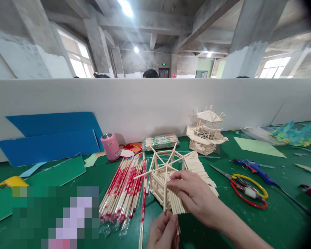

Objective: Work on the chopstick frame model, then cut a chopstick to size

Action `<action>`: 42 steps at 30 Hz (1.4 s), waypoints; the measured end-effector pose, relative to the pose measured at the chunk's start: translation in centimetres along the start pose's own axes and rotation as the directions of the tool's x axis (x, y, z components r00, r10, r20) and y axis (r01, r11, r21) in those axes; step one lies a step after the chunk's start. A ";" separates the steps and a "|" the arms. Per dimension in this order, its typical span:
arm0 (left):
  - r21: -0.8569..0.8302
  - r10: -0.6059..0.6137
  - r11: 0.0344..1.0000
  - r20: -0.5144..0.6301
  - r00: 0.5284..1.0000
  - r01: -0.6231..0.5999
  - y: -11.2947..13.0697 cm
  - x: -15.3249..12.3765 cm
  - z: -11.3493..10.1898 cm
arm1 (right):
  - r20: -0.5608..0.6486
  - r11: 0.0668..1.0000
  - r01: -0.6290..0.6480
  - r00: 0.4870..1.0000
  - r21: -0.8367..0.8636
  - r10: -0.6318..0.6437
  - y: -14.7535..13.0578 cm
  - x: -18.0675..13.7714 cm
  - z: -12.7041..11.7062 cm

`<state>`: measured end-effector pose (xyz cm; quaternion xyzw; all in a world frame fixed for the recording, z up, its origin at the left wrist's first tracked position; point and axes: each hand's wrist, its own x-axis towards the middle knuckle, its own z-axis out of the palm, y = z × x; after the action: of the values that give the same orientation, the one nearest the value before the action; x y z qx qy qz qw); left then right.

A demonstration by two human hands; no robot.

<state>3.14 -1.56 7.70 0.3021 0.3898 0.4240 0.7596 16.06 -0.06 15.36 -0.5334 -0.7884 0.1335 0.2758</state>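
Note:
A half-built model of bamboo sticks (162, 173) stands on the green table (274, 221) in front of me, with spoke-like sticks crossing over its top. My right hand (194, 195) rests on its near right side, fingers pinching sticks of the frame. My left hand (163, 231) is at the bottom edge, closed around the lower end of a thin upright stick (165, 188) that leans against the model.
A pile of red-and-white wrapped chopsticks (121, 190) lies left of the model. A finished stick pavilion (206, 133), a pink cup (110, 146), a wrapped stick bundle (160, 141), red-yellow scissors (245, 190), a blue glue gun (252, 169) and blue boards (52, 136) surround it. A white partition (155, 103) runs behind.

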 end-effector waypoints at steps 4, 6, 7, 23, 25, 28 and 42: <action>0.132 0.058 0.989 0.042 0.997 -0.063 -0.1 0.2 -0.4 | 0.000 1.000 0.021 1.000 -0.009 -0.021 0.3 -0.1 0.2; 0.168 0.065 0.983 0.047 0.997 -0.072 -0.3 0.4 -0.6 | -0.008 0.999 0.027 1.000 -0.020 -0.027 0.4 -0.1 0.4; 0.183 0.069 0.980 0.049 0.996 -0.077 -0.3 0.4 -0.8 | -0.016 0.999 0.029 0.999 -0.027 -0.029 0.5 -0.1 0.5; 0.079 -0.065 0.995 0.063 0.996 0.060 0.4 0.4 -0.7 | -0.065 0.997 0.048 0.997 -0.068 -0.052 1.0 -0.1 0.9; 0.051 -0.080 0.996 0.073 0.994 0.076 0.5 0.4 -0.7 | -0.067 0.996 0.050 0.996 -0.067 -0.054 1.0 -0.1 0.9; 0.020 -0.145 0.989 0.079 0.986 0.144 0.6 0.3 -0.6 | -0.070 0.996 0.051 0.996 -0.067 -0.056 1.0 -0.1 1.0; -0.052 -0.186 0.980 0.072 0.980 0.190 0.6 0.0 -0.7 | -0.057 1.000 0.006 0.998 -0.027 -0.007 0.9 -0.1 0.8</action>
<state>2.34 -1.21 7.79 0.2558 0.3784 0.3513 0.8173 16.34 0.24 14.26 -0.5382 -0.7836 0.1069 0.2916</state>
